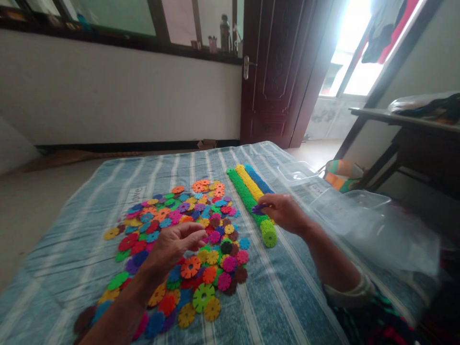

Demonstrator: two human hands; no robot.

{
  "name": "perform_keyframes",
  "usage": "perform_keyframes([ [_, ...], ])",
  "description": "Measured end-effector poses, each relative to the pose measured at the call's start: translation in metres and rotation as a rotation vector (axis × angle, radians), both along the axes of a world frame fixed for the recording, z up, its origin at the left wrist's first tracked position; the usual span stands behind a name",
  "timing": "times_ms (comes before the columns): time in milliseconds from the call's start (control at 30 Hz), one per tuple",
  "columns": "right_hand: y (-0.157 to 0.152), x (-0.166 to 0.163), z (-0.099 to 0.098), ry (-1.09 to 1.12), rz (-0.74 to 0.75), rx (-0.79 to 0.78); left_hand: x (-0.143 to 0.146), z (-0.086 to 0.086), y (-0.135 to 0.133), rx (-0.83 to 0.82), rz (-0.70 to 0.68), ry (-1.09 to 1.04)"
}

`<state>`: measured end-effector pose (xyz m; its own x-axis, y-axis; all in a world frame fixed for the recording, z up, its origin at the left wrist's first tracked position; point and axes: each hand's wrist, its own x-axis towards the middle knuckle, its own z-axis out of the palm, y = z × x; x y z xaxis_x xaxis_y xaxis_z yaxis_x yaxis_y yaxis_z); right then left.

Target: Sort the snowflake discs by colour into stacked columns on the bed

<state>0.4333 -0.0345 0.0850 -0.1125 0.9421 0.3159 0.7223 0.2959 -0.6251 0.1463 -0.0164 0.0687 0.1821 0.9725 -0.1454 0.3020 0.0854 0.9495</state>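
Note:
A loose pile of colourful notched plastic discs [190, 267] lies spread over a striped cloth. My left hand [176, 247] is over the middle of this pile, thumb and fingertips drawn together; whether a disc is between them I cannot make out. My right hand [285, 213] pinches a purple notched disc [258, 209] above the rows to the right. These rows are stacked discs lying on their sides: a green row [244, 191] with a lighter green near end [269, 234], a yellow row [249, 182] and a blue row [258, 178]. My right hand partly hides the near ends of the yellow and blue rows.
The blue striped cloth [82, 230] covers the work surface. At the right lie a clear plastic container [297, 171], another clear container [370, 199] and a translucent plastic bag [381, 235]. A dark red door [276, 72] and a side table [424, 120] stand beyond.

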Motion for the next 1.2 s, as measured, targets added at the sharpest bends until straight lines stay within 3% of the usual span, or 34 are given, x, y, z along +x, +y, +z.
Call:
perform_keyframes([
  [133, -0.012, 0.058, -0.006, -0.445, -0.199, -0.148, 0.001, 0.000, -0.001, -0.031, 0.008, 0.055],
  [267, -0.012, 0.075, -0.022, -0.621, -0.231, -0.269, 0.003, -0.001, -0.003, -0.043, 0.026, 0.078],
  [600, 0.004, 0.077, -0.037, -0.603, -0.234, -0.273, -0.004, -0.019, 0.010, -0.067, -0.016, 0.089],
  [1200, -0.006, 0.073, -0.047, -0.542, -0.274, -0.282, -0.001, -0.010, 0.003, -0.040, -0.028, 0.120],
])
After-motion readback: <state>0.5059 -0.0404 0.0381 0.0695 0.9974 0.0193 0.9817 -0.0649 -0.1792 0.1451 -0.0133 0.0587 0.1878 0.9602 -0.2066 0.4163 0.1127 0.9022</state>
